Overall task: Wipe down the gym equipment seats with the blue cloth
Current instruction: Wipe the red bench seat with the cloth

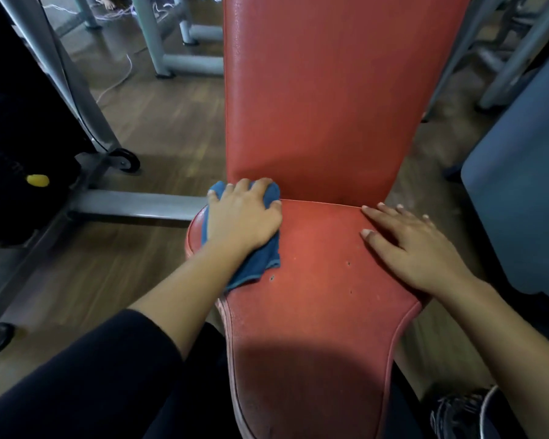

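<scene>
My left hand point(244, 217) sits at the left of center in the frame, palm down on the blue cloth point(258, 262), fingers bent over its bunched far edge and thumb hooked on its right side, so I am grasping the cloth while pressing it down. The cloth lies on the back left corner of the red seat point(314, 312), right where the seat meets the upright red backrest point(324, 90); a loose flap of it trails out from under my wrist toward the lower part of the frame. My right hand point(415, 245) rests at right of center, released and flat, fingers straight and spread on the seat's right side, holding nothing, the fingertips near the seam below the backrest. The two hands are well apart, with bare red vinyl between them, marked by a few small dark holes point(348, 263). A black sleeve point(92, 375) covers my left arm at lower left. Left of the seat a grey frame bar point(133, 204) runs across the wooden floor point(159, 137), with a yellow knob point(37, 180) and a small black wheel point(128, 160) beyond it. A blue-grey pad point(526, 185) fills the right edge, and a shoe point(466, 413) shows at lower right.
</scene>
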A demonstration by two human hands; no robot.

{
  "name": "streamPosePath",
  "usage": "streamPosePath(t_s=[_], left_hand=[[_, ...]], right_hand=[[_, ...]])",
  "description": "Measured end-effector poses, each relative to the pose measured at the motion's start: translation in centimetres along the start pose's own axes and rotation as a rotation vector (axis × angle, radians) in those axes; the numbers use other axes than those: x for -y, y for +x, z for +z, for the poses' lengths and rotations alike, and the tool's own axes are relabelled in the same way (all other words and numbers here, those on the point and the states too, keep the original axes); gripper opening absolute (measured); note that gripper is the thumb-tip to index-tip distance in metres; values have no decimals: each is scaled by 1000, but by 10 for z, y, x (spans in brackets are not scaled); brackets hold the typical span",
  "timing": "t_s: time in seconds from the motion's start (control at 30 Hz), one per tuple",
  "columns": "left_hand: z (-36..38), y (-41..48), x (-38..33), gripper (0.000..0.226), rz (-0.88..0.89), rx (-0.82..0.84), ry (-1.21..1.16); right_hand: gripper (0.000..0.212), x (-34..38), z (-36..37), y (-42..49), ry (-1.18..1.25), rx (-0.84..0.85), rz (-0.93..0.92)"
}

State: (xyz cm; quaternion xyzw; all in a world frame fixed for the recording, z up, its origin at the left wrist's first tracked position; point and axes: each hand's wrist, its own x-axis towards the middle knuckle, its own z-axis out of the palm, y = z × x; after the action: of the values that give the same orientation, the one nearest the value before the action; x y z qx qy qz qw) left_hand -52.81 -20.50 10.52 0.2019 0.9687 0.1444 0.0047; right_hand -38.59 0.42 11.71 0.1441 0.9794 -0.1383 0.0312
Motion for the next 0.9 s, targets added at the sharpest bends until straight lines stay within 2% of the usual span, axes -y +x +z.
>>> streamPosePath(t_s=[0.1, 0.23, 0.33, 0.47, 0.6, 0.67, 0.73, 0.83, 0.9], left_hand=[[4, -21, -31, 65, 170, 38, -33], [-13, -55, -9, 61, 354, 169, -225], [-19, -39, 14, 64, 287, 147, -225], [-2, -8, -19, 67, 134, 46, -91], [6, -27, -59, 65, 258, 157, -185], [-1, -49, -49, 56, 353, 223, -283], [-12, -60, -23, 56, 391, 258, -336], [-14, -40, 1, 64, 285, 188, -247], [-8, -22, -12, 65, 211, 106, -159]], right_hand=[[67, -2, 4, -2, 39, -33, 31], [53, 0, 6, 2, 33, -61, 6], [51, 3, 6, 5, 35, -78, -4], [50, 4, 5, 5, 62, -88, 4], [47, 2, 6, 6, 80, -101, 0], [47, 1, 6, 6, 97, -104, 2], [49, 1, 6, 6, 102, -95, 6], [61, 4, 5, 5, 111, -85, 14], [60, 5, 4, 5, 112, -93, 19]])
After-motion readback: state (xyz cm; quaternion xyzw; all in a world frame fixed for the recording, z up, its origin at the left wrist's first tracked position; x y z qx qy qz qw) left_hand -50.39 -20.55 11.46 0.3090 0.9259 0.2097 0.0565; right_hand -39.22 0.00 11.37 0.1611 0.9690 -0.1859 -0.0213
